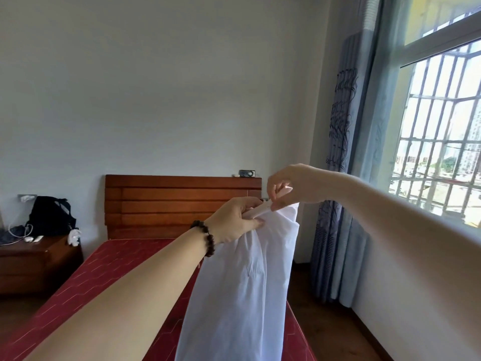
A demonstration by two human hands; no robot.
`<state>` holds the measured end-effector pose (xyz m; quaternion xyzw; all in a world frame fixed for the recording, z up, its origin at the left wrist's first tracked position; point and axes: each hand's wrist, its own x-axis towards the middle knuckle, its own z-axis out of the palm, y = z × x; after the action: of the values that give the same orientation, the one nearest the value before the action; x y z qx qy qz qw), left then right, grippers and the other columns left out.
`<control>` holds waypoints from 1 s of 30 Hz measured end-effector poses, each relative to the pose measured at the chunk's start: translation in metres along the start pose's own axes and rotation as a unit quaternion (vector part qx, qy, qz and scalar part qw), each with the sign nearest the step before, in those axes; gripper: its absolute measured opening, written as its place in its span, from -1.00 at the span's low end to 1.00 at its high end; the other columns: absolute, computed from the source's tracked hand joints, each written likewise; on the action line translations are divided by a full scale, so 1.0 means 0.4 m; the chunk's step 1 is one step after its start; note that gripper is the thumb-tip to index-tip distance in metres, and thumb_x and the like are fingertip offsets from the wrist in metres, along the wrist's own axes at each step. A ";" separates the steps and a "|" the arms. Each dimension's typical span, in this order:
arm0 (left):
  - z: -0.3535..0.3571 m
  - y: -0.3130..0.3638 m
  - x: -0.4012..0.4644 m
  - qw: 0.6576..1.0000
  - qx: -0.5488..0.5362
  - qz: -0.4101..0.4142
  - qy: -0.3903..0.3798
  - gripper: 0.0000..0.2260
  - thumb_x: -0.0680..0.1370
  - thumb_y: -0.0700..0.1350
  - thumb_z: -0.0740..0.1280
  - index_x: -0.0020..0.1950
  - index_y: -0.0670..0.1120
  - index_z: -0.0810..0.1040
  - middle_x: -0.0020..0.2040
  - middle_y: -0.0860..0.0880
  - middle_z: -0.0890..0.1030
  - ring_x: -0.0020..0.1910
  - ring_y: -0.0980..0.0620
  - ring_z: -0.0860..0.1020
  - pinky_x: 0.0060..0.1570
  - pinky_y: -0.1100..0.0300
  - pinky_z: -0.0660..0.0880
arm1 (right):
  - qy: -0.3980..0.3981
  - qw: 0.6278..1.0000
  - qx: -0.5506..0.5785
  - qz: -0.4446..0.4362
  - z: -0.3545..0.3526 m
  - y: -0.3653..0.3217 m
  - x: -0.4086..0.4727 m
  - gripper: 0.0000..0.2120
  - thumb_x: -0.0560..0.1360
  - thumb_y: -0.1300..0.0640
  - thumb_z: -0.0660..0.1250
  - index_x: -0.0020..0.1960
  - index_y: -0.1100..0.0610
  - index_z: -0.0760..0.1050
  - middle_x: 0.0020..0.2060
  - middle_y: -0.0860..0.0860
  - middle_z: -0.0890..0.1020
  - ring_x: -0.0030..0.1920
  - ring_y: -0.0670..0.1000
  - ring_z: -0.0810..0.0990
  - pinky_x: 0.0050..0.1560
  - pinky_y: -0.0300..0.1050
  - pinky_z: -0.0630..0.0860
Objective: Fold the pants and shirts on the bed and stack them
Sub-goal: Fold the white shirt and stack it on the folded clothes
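left hand (238, 220) and right hand (289, 186) pinch the white shirt's (242, 287) top edge above the bed (104, 277); thin pinches, cloth could slip free.

Both arms reach forward, left hand (235, 220) gripping and right hand (291, 185) pinching with curled fingers (277, 204).

Pale wall (156, 87), wooden headboard (182, 204), blue curtains (341, 152), barred window (440, 142)
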<state>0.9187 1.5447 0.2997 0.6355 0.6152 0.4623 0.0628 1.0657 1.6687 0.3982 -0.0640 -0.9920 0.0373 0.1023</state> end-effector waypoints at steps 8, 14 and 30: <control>-0.046 -0.013 -0.027 1.000 -0.021 -0.011 0.001 -0.82 0.50 -0.25 0.42 0.07 -0.07 0.61 -0.13 -0.02 0.66 -0.17 0.17 0.58 -0.08 0.32 0.50 | -0.094 0.995 0.003 0.031 -0.001 -0.039 0.049 -0.88 0.33 -0.17 0.49 -0.18 -0.20 0.62 -0.27 -0.32 0.60 -0.19 -0.28 0.53 -0.02 -0.21 0.46; -0.030 -0.047 -0.082 0.987 0.116 0.024 0.106 -0.75 0.49 -0.24 0.36 0.04 0.00 0.37 -0.17 0.07 0.55 -0.36 0.19 0.50 -0.36 0.34 0.45 | -0.012 0.999 -0.014 0.043 0.023 -0.057 0.074 -0.89 0.37 0.02 0.49 -0.26 0.03 0.62 -0.26 0.14 0.64 -0.26 0.19 0.59 -0.19 0.15 0.57; -0.091 -0.086 -0.149 0.976 0.145 -0.008 0.163 -0.90 0.46 -0.09 0.47 -0.20 -0.10 0.66 -0.24 0.03 0.58 -0.29 0.16 0.52 -0.31 0.32 0.42 | 0.013 0.993 -0.109 0.032 -0.055 -0.063 -0.018 -0.95 0.42 0.13 0.46 -0.14 0.10 0.63 -0.37 -0.14 0.51 -0.37 -0.27 0.45 -0.35 -0.41 0.34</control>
<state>0.8805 1.4851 0.2676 0.5491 0.6824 0.4652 -0.1279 1.0743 1.6442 0.4206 -0.1068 -0.9863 -0.0682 0.1060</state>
